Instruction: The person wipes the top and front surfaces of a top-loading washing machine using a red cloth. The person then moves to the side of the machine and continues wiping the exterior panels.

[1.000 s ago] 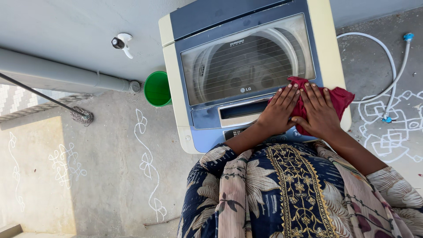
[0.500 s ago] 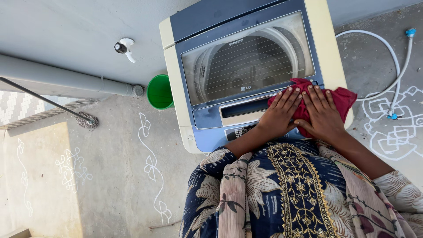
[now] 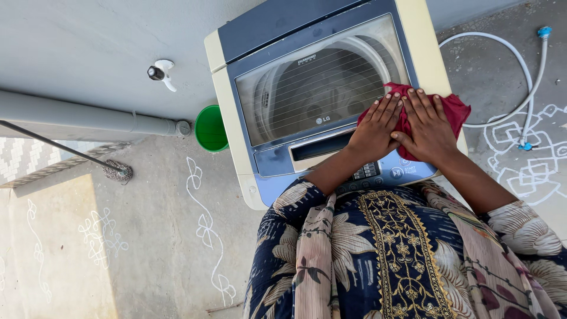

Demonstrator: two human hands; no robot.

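Note:
A top-loading washing machine [image 3: 295, 35] with a blue-grey top and a clear lid [image 3: 313, 88] stands against the wall, seen from above. Both hands lie flat on a dark red cloth [image 3: 455, 109] at the lid's near right corner. My left hand [image 3: 375, 127] presses the cloth's left part, fingers together and stretched out. My right hand [image 3: 428, 127] covers the middle of the cloth beside it. The control panel [image 3: 401, 172] sits just below my wrists.
A green bucket [image 3: 209, 127] stands left of the machine by a grey pipe [image 3: 88, 115]. A wall tap [image 3: 160, 72] is above it. A white hose [image 3: 520, 100] loops on the concrete floor at the right. Chalk drawings mark the floor.
Both hands and the red cloth have slid a little up and to the left on the lid. The camera view has shifted slightly.

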